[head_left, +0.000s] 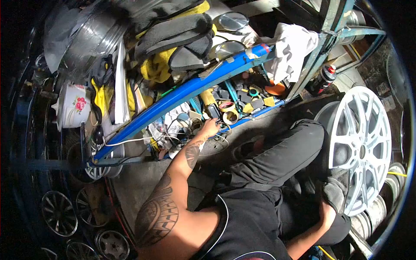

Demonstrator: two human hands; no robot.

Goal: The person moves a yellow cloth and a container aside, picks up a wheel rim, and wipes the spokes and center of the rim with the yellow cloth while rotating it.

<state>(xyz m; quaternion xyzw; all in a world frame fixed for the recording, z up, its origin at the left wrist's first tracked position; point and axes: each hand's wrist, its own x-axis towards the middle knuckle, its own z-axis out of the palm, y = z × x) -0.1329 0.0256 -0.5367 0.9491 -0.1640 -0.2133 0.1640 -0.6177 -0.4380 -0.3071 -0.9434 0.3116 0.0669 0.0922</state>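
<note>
My left hand (211, 127) reaches to the lower shelf, its fingers closed at the near end of a black rectangular block (212, 111). Rolls of tape (230, 116) lie just right of it, among sanding pads (257, 103) in grey and yellow. At the lower right, my right hand (327, 214) is closed on a grey cloth (336, 193), whose folds hide most of the fingers. The cloth touches the lower left edge of a silver-white alloy wheel rim (363, 151), which stands upright beside my right leg.
A blue shelf bar (182, 93) runs diagonally above my left hand. Grey-and-yellow cloths (177, 47) and a flowered white pot (73, 106) sit on the upper shelf. A white rag (291, 47) hangs at the frame. Behind it stands a spray can (325, 78). More wheel rims (60, 213) line the lower left.
</note>
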